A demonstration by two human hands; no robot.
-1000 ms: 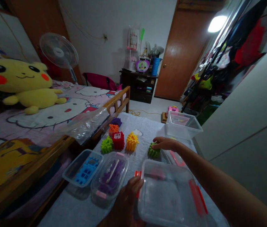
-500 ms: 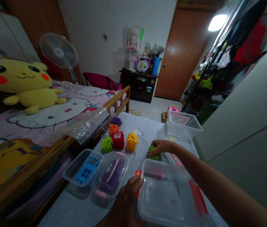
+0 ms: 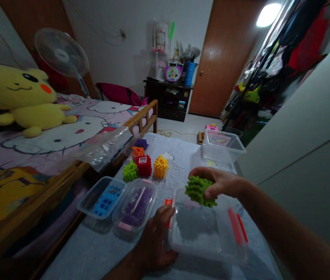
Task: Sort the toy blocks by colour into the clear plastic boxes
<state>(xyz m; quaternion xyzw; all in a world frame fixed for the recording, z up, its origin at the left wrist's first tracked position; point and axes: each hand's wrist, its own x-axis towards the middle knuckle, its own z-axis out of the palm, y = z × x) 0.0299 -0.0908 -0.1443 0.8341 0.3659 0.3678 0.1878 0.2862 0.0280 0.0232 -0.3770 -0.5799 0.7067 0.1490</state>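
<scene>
while right hand (image 3: pixel 222 182) fingers clutch green spiky block (image 3: pixel 200 190) above clear tub (image 3: pixel 206 249), left hand (image 3: pixel 156 243) grips its near rim

— What am I gripping in my right hand (image 3: pixel 223 182)?
— A green block (image 3: pixel 199 190), matt knobbly plastic. The box (image 3: pixel 206 229) under it is clear, glossy plastic with red clips.
— And the table cover (image 3: pixel 179 163)?
— Pale quilted cloth, soft-looking. The bed rail (image 3: pixel 141 116) beside me is smooth varnished wood.
</scene>
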